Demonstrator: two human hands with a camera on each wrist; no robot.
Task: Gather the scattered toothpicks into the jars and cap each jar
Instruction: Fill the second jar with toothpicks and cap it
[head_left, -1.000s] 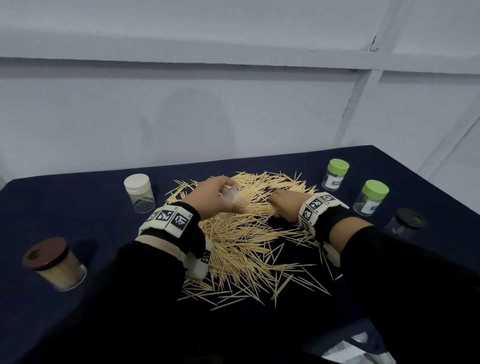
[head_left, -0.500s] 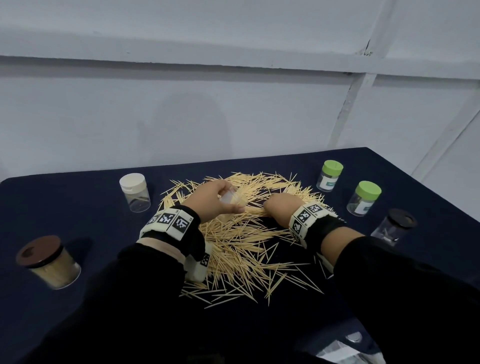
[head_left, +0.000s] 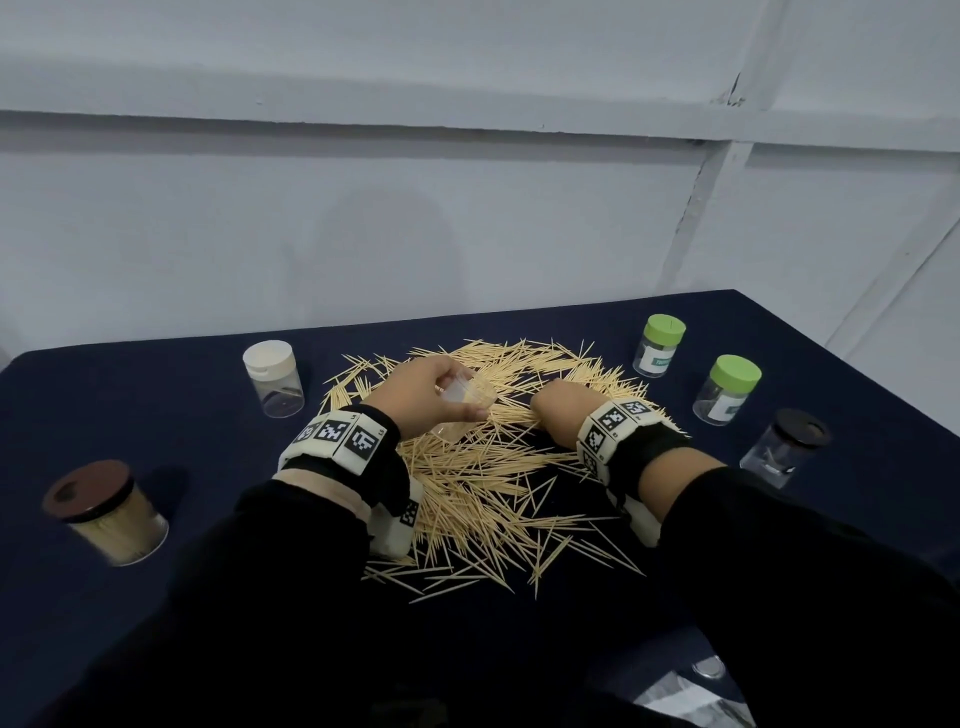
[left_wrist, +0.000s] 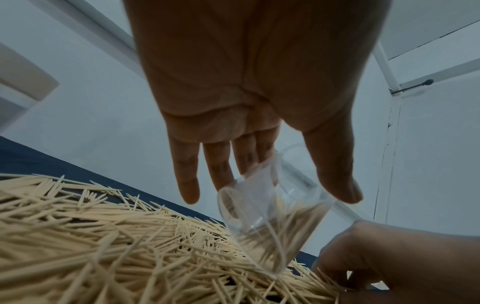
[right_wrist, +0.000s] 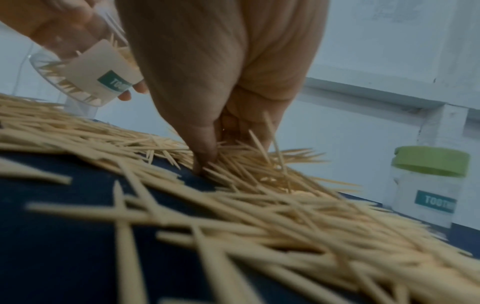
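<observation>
A wide heap of toothpicks (head_left: 493, 467) covers the middle of the dark blue table (head_left: 156, 415). My left hand (head_left: 426, 395) holds a small clear uncapped jar (head_left: 465, 400) tilted just above the heap; the left wrist view shows the jar (left_wrist: 270, 211) between thumb and fingers with a few toothpicks inside. Beside it my right hand (head_left: 558, 410) reaches down into the heap, and its thumb and fingers (right_wrist: 207, 148) pinch a bunch of toothpicks (right_wrist: 246, 160) against the cloth. The labelled jar (right_wrist: 88, 74) also shows in the right wrist view.
A white-capped clear jar (head_left: 272, 376) stands at the left back. A brown-capped jar full of toothpicks (head_left: 106, 512) sits near the left edge. Two green-capped jars (head_left: 658, 345) (head_left: 727, 389) and a black-capped jar (head_left: 784, 447) line the right side.
The right hand has dug lower into the heap and closed on toothpicks. The left hand keeps the tilted jar in about the same place.
</observation>
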